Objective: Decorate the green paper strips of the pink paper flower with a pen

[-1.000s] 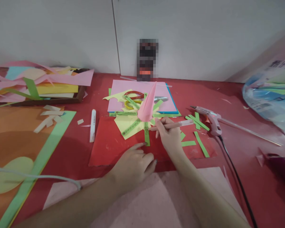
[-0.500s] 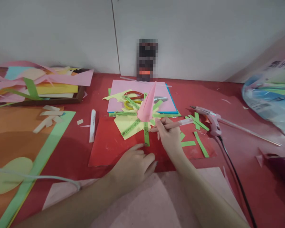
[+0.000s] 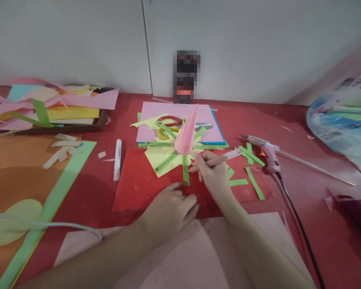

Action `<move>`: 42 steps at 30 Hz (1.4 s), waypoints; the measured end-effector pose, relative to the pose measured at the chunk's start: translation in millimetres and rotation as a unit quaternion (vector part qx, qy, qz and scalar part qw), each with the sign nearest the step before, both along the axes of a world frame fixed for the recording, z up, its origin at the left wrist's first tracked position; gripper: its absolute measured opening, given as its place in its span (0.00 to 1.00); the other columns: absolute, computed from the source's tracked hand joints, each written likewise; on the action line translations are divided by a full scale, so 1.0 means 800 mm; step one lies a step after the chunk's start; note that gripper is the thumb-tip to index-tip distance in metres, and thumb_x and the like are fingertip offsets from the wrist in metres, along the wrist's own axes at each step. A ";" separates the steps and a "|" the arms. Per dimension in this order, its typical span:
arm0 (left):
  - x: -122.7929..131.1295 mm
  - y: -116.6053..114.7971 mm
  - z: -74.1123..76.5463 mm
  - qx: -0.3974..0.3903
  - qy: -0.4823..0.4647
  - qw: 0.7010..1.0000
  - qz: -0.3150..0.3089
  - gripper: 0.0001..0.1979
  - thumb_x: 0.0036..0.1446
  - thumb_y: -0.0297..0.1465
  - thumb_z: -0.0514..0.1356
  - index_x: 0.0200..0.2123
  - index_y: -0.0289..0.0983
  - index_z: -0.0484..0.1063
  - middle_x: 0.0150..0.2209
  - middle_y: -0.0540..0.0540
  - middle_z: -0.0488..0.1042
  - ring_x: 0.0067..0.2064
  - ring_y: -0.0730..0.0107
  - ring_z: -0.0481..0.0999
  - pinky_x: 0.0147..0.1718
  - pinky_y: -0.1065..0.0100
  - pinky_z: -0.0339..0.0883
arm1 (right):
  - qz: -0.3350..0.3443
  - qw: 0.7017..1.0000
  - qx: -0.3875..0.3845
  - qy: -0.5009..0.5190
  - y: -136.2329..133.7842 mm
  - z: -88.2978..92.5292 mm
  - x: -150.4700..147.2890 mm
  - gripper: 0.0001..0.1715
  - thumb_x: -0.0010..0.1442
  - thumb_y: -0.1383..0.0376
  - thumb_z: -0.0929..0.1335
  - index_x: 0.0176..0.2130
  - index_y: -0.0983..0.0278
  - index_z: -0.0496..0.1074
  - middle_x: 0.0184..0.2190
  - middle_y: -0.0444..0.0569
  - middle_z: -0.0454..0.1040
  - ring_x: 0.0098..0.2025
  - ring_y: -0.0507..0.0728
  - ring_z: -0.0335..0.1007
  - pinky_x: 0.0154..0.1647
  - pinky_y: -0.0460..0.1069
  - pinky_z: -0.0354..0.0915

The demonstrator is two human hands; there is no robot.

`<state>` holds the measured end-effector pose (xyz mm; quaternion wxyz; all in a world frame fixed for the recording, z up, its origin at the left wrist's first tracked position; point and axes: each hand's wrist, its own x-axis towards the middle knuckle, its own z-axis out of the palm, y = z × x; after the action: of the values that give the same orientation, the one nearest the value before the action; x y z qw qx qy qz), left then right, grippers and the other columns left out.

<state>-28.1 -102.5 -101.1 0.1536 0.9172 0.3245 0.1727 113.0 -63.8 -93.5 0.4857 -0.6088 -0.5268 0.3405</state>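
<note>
A pink paper cone (image 3: 187, 134) stands on a yellow paper base (image 3: 152, 158), with several green strips fanned out round it, some bearing dark drawn marks. My right hand (image 3: 212, 170) is closed around a pen (image 3: 219, 158), its tip at the green strip (image 3: 185, 168) pointing towards me. Against that strip's near end rests the stretched index finger of my left hand (image 3: 171, 204); the other fingers are loosely bent and hold nothing I can see. Red-handled scissors (image 3: 170, 119) lie partly hidden behind the cone, on pink paper (image 3: 152, 114).
Right of my hands lie loose green strips (image 3: 254, 183) and a pink glue gun (image 3: 269, 154) with a black cord. A white marker (image 3: 117, 159) lies to the left. A tray (image 3: 100, 120) of paper scraps, orange paper (image 3: 18, 168) and a plastic bag (image 3: 333, 120) flank the work.
The pen tip has moved slightly down the green strip towards me, and more dark marks show on it. My left hand stays in place.
</note>
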 end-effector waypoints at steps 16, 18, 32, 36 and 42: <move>0.000 0.000 -0.001 0.005 0.009 1.000 0.001 0.15 0.61 0.30 0.47 0.23 0.37 0.64 0.17 0.53 0.62 0.22 0.73 0.63 0.48 0.62 0.62 | 0.020 1.000 -0.001 -0.007 0.001 -0.003 0.001 0.21 0.57 0.59 0.64 0.17 0.61 0.55 0.06 0.36 0.56 0.22 0.55 0.74 0.18 0.43 0.59; -0.001 -0.001 0.000 0.002 0.007 1.000 0.002 0.15 0.61 0.30 0.48 0.23 0.37 0.64 0.17 0.53 0.62 0.22 0.73 0.63 0.48 0.62 0.61 | 0.029 1.000 -0.010 -0.005 0.000 -0.002 0.000 0.21 0.57 0.60 0.64 0.17 0.61 0.55 0.06 0.36 0.55 0.22 0.55 0.74 0.19 0.43 0.59; 0.000 0.000 -0.001 -0.002 -0.009 1.000 0.001 0.14 0.61 0.29 0.47 0.23 0.37 0.63 0.17 0.53 0.62 0.22 0.72 0.64 0.46 0.61 0.62 | 0.000 1.000 -0.008 -0.001 0.001 -0.003 0.001 0.20 0.56 0.60 0.64 0.17 0.60 0.55 0.06 0.37 0.56 0.20 0.55 0.72 0.18 0.44 0.60; 0.000 0.000 0.000 0.012 -0.008 1.000 -0.008 0.14 0.61 0.29 0.48 0.23 0.37 0.63 0.17 0.52 0.63 0.22 0.72 0.64 0.44 0.62 0.64 | -0.011 1.000 0.001 0.014 0.001 0.000 0.001 0.21 0.57 0.60 0.64 0.17 0.60 0.57 0.06 0.37 0.58 0.17 0.53 0.70 0.18 0.44 0.60; 0.000 -0.003 0.003 0.071 0.013 0.997 -0.034 0.16 0.61 0.26 0.46 0.22 0.37 0.63 0.17 0.51 0.64 0.21 0.71 0.65 0.38 0.64 0.66 | -0.036 0.998 -0.008 0.048 -0.003 0.000 0.003 0.19 0.56 0.57 0.64 0.19 0.62 0.62 0.10 0.41 0.69 0.12 0.50 0.62 0.16 0.45 0.59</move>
<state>-28.4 -105.0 -98.6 0.0897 0.9385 0.2822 0.1776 115.0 -66.6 -93.8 0.5174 -0.6144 -0.4779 0.3556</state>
